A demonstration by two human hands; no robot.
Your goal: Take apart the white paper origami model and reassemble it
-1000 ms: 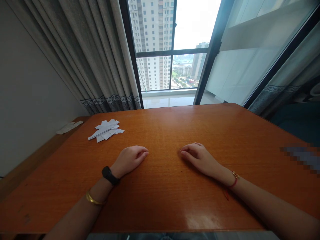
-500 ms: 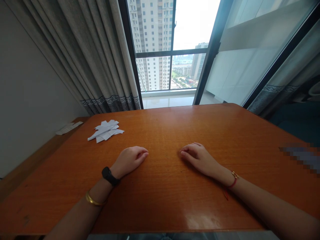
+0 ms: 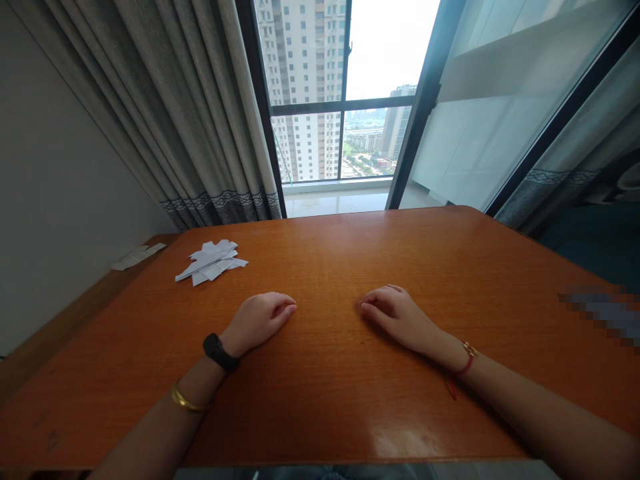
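My left hand (image 3: 261,322) rests on the wooden table (image 3: 325,387), its fingers curled in and the thumb against them, with nothing visible in it. A pile of white paper pieces (image 3: 213,261) lies just beyond it, towards the left. To the right, across a stretch of tabletop, my right hand (image 3: 395,315) also rests on the wood, fingers curled together and nothing seen in them. The two hands are apart. A black watch and a gold bangle circle my left wrist and forearm; a red cord bracelet is on my right wrist.
Some pale paper (image 3: 139,256) lies on a ledge by the left wall. A pixelated bluish item (image 3: 607,317) is at the table's right side. Grey curtains (image 3: 200,133) and a window (image 3: 345,103) stand beyond the far edge.
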